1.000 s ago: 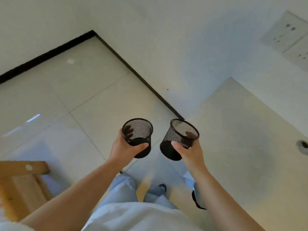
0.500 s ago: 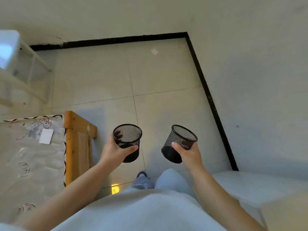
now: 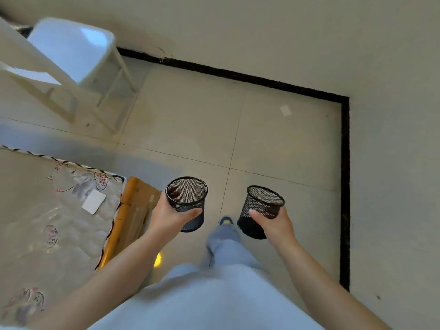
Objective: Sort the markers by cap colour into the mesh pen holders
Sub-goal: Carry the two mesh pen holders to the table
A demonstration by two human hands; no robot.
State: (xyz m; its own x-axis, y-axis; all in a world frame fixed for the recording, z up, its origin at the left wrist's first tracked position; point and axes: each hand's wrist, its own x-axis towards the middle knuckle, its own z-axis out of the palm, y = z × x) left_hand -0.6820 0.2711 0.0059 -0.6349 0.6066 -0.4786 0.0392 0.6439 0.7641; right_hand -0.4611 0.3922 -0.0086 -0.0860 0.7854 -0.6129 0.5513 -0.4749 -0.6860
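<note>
At frame centre, my left hand [image 3: 166,216] clamps 1 empty mesh pen holder [image 3: 187,202] and my right hand [image 3: 277,225] grips a 2nd mesh holder [image 3: 262,210], tilted, above the floor; no markers show, and its slant could let it slip.

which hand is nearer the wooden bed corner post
Left. The left hand with its black mesh pen holder is just beside the wooden bed corner post; the right hand is farther across.

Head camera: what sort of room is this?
Probably a bedroom at home: a quilted mattress on a wooden bed frame, a white plastic chair, and a tiled floor with dark skirting.
</note>
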